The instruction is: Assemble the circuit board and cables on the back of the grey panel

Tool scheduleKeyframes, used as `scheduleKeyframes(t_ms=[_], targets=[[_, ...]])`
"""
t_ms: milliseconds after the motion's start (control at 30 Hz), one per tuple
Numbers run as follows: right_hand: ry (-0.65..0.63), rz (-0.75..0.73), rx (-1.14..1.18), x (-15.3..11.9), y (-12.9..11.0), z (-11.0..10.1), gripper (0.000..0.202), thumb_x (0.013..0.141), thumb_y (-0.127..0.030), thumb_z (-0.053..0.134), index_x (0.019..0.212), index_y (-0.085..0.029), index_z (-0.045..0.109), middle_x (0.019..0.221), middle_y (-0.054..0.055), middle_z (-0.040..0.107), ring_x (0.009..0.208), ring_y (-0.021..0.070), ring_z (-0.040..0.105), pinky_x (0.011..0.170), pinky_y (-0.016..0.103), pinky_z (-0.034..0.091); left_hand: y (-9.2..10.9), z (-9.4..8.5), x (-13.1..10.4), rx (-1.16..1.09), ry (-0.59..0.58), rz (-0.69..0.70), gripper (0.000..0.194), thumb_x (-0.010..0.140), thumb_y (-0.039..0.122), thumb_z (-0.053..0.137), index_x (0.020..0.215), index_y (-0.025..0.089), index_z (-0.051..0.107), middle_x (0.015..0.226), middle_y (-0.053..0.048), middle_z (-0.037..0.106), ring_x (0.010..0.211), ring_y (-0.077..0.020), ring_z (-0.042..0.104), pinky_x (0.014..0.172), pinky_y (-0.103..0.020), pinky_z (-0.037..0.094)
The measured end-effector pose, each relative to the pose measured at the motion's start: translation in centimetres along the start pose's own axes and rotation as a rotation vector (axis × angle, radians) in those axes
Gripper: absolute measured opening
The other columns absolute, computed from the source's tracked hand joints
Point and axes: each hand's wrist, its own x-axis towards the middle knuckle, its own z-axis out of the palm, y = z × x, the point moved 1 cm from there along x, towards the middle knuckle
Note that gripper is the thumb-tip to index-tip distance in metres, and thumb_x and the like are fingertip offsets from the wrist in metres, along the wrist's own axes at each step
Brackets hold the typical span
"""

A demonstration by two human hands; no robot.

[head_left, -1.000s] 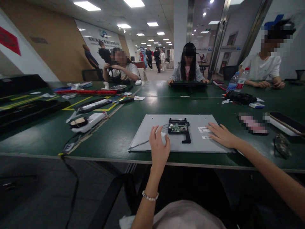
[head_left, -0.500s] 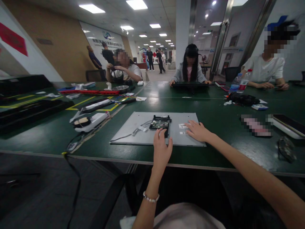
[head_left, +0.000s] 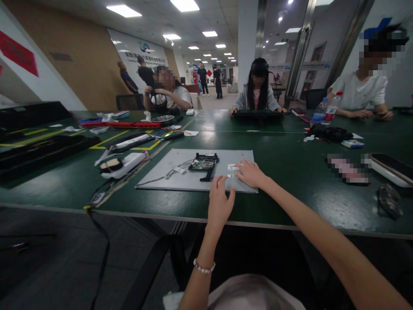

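We are resting our right hand (head_left: 250,173), fingers spread flat and holding nothing, on the near right corner of the flat grey metal panel (head_left: 167,170) lying on the dark green table (head_left: 290,172). Our left hand (head_left: 219,202) is hovering open at its near edge, gripping nothing. A small green circuit board in a black frame (head_left: 204,164) is sitting mid-panel.

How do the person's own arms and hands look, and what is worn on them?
Both forearms are bare, with no sleeves and no gloves showing. The left hand has a thin bracelet of small pale beads around the wrist. The right hand shows no ring, watch or bracelet. The fingers are slim, and the nails look short and unpainted.
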Motion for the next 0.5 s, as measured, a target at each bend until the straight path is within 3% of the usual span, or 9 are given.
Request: scheduleKeyframes(t_ms=[333, 500], targets=[[0.024, 0.034, 0.037, 1.2, -2.9, 0.4, 0.061, 0.102, -0.048, 0.031, 0.154, -0.016, 0.035, 0.162, 0.019, 0.027, 0.149, 0.0344, 0.023, 0.117, 0.055, 0.02, -0.4, 0.2, 0.0, 0.001, 0.018, 0.006, 0.034, 0.092, 0.025, 0.052, 0.126, 0.019, 0.055, 0.136, -0.016, 0.052, 0.135, -0.0282, 0.046, 0.115, -0.05, 0.036], [0.036, 0.04, 0.059, 1.2, -3.0, 0.5, 0.062, 0.102, -0.05, 0.031, 0.154, -0.016, 0.037, 0.163, 0.019, 0.026, 0.15, 0.0342, 0.022, 0.117, 0.055, 0.018, -2.4, -2.0, 2.7, 0.212, 0.012, 0.017, 0.042, 0.089, 0.026, 0.057, 0.13, 0.017, 0.054, 0.142, -0.018, 0.049, 0.141, -0.0324, 0.039, 0.115, -0.053, 0.034]])
